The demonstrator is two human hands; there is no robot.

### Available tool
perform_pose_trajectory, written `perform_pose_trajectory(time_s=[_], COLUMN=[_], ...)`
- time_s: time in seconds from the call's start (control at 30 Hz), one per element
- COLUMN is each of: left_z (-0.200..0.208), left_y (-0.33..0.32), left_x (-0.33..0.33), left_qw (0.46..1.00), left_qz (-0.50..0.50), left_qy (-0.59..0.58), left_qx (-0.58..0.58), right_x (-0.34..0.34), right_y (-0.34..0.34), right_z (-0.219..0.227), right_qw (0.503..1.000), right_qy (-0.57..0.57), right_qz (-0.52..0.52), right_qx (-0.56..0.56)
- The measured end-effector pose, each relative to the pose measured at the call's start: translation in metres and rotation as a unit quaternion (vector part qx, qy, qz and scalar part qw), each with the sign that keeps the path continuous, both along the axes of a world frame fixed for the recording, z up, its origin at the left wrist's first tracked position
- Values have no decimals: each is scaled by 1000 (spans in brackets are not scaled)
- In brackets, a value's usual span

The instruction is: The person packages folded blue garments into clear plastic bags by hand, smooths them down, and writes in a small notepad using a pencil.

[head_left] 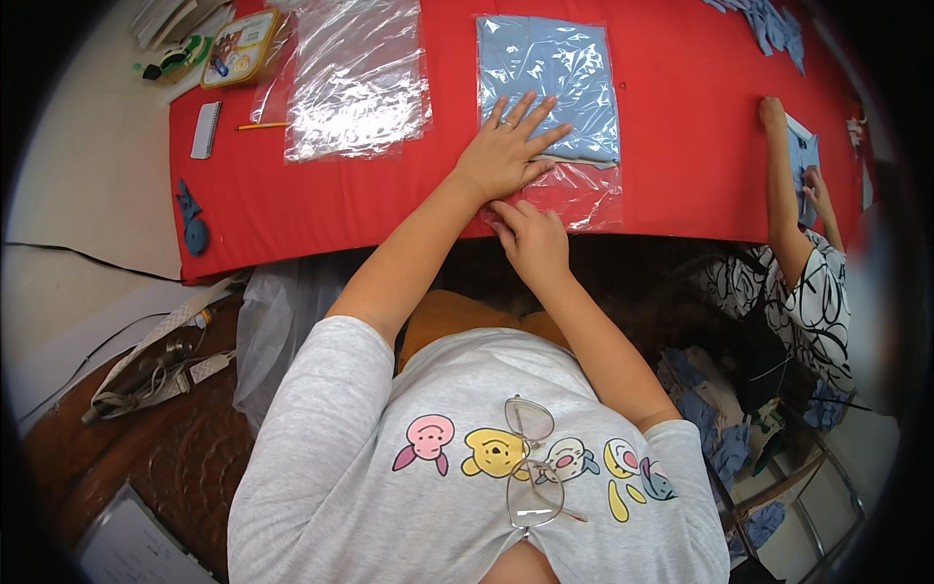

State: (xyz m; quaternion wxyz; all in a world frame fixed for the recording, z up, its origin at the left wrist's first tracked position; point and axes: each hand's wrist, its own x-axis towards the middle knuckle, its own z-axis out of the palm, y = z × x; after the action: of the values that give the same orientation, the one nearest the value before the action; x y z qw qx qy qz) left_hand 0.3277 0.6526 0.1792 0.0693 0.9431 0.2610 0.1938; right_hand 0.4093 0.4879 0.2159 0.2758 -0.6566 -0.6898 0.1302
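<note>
A folded light-blue garment (545, 58) lies flat inside a clear plastic bag (590, 200) on the red-covered table. My left hand (501, 151) rests palm down on the bag's lower left part, fingers spread, with a ring on one finger. Just below it, at the table's near edge, my right hand (533, 238) has its fingertips bent together at the bag's lower left corner and pinches the plastic there. The bag's near end, without cloth in it, reaches down to the table edge. My left wrist partly hides that corner.
Clear plastic bags (360, 78) lie to the left, beside a pencil (261, 126), a notepad (205, 130) and a yellow-rimmed container (238, 49). A rolled blue strip (195, 234) sits at the left edge. At right, a co-worker's hands (815, 190) touch another blue garment (804, 156).
</note>
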Motion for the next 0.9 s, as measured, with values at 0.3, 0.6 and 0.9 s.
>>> perform_pose_trajectory(time_s=[0.3, 0.6, 0.9], left_z=[-1, 3, 10], left_y=[0, -3, -8], left_x=[2, 2, -3], left_qw=[1000, 1000, 1000], left_qz=[4, 7, -13], left_qy=[-1, 13, -9], left_qx=[1, -9, 11], right_x=[1, -7, 0], right_y=[11, -23, -52], right_z=[-5, -4, 1], right_qw=[998, 981, 978], right_qy=[-19, -140, -5], right_qz=[51, 115, 208], right_qx=[42, 69, 35])
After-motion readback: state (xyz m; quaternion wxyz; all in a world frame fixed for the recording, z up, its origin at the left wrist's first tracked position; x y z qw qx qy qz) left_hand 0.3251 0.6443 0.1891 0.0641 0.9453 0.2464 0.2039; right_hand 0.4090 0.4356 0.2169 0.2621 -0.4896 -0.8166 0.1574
